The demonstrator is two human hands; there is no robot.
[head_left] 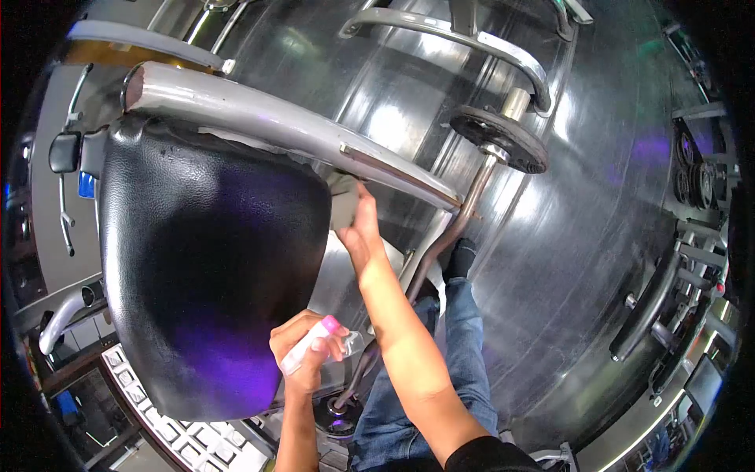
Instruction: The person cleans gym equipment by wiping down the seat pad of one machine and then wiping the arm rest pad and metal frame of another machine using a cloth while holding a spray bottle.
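Observation:
My left hand is closed around a small whitish bottle with a pink top. Something clear and see-through shows beside its fingers. My right hand reaches farther forward and presses a greyish cloth at the edge of a black padded seat. Part of the cloth is hidden behind the fingers and the pad. Just beyond the hand runs a grey metal beam of the machine.
A bent bar carries a black weight plate to the right of the beam. A curved metal frame stands at the top. More gym equipment lines the right side. My jeans-clad legs are below, on the dark shiny floor.

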